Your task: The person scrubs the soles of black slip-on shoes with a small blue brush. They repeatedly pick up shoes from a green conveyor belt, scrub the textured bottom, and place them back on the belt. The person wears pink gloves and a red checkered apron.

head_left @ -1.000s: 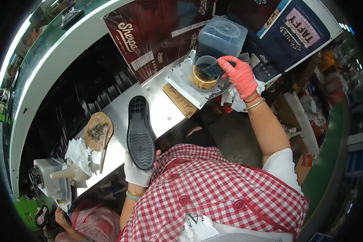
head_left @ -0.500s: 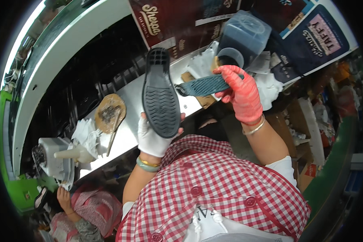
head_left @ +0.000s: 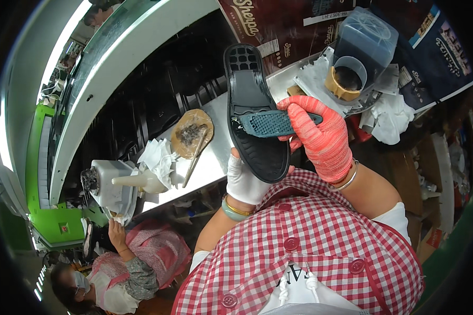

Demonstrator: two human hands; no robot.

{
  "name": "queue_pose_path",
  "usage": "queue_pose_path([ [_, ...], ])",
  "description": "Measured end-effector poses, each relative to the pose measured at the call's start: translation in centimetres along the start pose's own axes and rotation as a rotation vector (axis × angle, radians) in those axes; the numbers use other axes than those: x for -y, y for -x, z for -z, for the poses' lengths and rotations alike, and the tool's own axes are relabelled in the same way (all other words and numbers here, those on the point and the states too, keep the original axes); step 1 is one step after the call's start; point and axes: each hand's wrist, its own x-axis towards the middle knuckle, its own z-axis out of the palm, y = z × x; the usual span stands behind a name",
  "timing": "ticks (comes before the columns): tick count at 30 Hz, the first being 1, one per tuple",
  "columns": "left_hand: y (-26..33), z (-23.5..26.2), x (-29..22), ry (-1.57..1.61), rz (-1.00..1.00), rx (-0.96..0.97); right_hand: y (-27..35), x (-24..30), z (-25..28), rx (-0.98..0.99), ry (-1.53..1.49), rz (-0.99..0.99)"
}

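My left hand [head_left: 243, 181], in a white glove, holds a black shoe sole [head_left: 261, 153] from below. The sole stands lengthwise before me, with its grooved face up and the small squares at its far end. A coral-red glove covers my right hand [head_left: 321, 137], which pinches the right end of a flat, teal, textured strip [head_left: 268, 124]. This strip lies across the middle of the sole. Its left end meets the sole near the left edge, where a small whitish wet spot shows. I cannot tell exactly what kind of tool the strip is.
On the metal bench [head_left: 215, 113] lie a round brown pad [head_left: 192, 137] with dark residue and a stick, a crumpled white cloth [head_left: 157, 157] and a pale nozzled container [head_left: 110, 178]. At the back right stands a clear plastic jug [head_left: 367, 44] beside cartons. A co-worker [head_left: 126, 268] is at lower left.
My right hand has brought the teal strip from beside the sole to across it. The whole view has shifted, so the bench things sit farther right and more of the co-worker shows.
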Motion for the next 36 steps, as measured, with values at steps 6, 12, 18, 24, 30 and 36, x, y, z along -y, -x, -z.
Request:
queue_pose_path([
  [6, 0.1, -1.4, 0.0, -0.168, 0.026, 0.044, -0.6, 0.4, -0.1, -0.062, 0.020, 0.082],
  [12, 0.9, -0.6, -0.2, -0.231, 0.070, 0.065, -2.1, 1.5, 0.0, -0.096, -0.011, 0.138],
  [18, 1.4, -0.1, -0.3, -0.248, 0.140, 0.090, -3.5, 3.1, 0.2, -0.098, 0.012, 0.220],
  [24, 1.4, -0.6, -0.3, -0.291, 0.171, 0.097, -5.3, 4.3, 0.6, -0.070, 0.050, 0.267],
  [30, 1.2, 0.5, -0.1, -0.236, 0.102, 0.057, -2.3, 2.7, 1.2, 0.032, 0.130, 0.100],
  [36, 0.3, 0.8, -0.1, -0.247, 0.029, 0.081, 0.5, 1.1, 1.1, 0.061, 0.067, -0.078],
])
